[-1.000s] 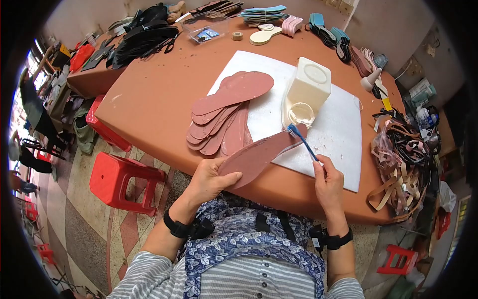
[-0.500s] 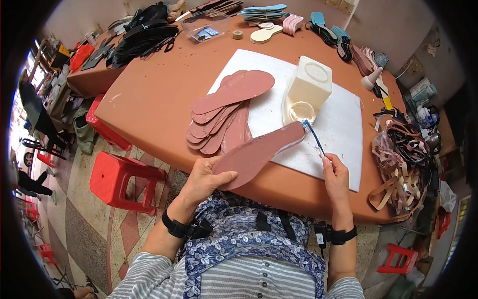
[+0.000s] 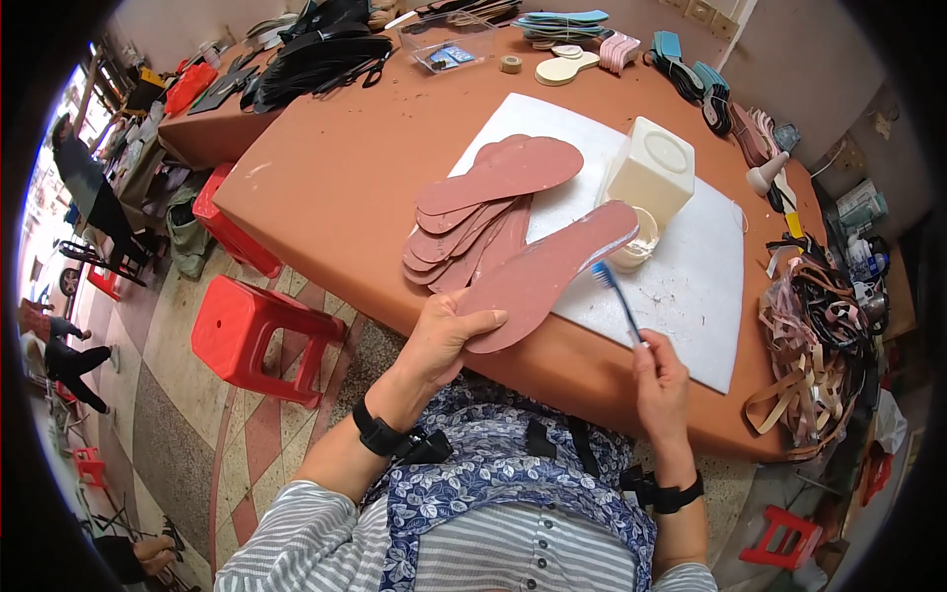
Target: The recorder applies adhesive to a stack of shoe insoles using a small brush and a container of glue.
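Observation:
A reddish-brown insole (image 3: 557,271) is gripped at its near end by my left hand (image 3: 449,333), thumb on top, and its far end reaches over to the glue pot. White stuff lies along its right edge near the far end. In my right hand (image 3: 661,380) is a blue toothbrush (image 3: 621,301), its bristle head beside the insole's right edge. A cream plastic container (image 3: 651,170) with a round opening smeared with white paste stands behind the insole. More insoles (image 3: 493,187) lie fanned in a pile at the left of a white foam sheet (image 3: 705,306).
Tangled strips (image 3: 804,345) heap at the table's right edge. At the back sit a clear plastic box (image 3: 444,44), a tape roll (image 3: 510,64), light-blue stacked pieces (image 3: 562,28) and black pieces (image 3: 316,64). Red stools (image 3: 242,331) stand left of the table. People are far left.
The toothbrush has come away from the container's opening and down to the insole's right edge. The insole's far end has moved up and right over the opening's side. The whole view has shifted.

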`<state>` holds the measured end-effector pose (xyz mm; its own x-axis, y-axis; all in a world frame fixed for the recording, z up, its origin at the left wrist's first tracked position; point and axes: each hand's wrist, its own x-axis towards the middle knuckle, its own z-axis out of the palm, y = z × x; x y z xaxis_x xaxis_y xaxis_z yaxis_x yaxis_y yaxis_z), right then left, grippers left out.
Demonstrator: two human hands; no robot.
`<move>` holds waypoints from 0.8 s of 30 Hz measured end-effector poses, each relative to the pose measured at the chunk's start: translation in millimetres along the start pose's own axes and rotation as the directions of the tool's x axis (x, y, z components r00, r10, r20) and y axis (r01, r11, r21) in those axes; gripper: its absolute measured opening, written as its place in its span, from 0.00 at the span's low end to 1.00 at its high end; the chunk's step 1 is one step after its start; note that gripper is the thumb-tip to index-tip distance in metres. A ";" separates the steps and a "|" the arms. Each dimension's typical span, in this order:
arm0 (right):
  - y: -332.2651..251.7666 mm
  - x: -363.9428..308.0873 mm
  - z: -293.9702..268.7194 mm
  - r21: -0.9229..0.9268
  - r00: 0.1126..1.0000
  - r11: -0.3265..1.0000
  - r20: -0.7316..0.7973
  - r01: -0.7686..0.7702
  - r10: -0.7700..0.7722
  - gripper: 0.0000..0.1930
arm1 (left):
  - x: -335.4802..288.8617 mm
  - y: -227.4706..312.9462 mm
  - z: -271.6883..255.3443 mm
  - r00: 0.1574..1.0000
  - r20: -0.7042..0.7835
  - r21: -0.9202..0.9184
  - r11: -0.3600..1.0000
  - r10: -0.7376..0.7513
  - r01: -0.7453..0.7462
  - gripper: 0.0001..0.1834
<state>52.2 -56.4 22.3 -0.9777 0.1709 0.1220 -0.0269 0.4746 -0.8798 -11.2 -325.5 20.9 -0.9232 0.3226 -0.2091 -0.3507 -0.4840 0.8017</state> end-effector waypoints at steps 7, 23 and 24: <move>-2.1 -7.7 21.7 -0.017 0.988 0.989 0.048 0.144 -0.143 0.09 | 1.6 -0.3 6.5 1.000 -0.021 -0.106 0.994 0.015 -0.017 0.19; -11.5 -18.5 33.6 0.059 0.964 0.974 0.137 0.220 -0.227 0.09 | 12.3 -4.7 9.4 0.992 -0.113 -0.135 0.989 0.048 -0.063 0.15; -8.5 -18.3 32.5 0.059 0.964 0.974 0.136 0.221 -0.227 0.09 | 12.2 -4.6 9.0 0.993 -0.112 -0.135 0.989 0.048 -0.063 0.15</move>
<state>63.5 -91.6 12.6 -0.9651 -0.0607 0.2546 -0.2542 0.4490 -0.8566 -19.4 -312.0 19.7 -0.9507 0.2058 -0.2318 -0.3099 -0.6089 0.7302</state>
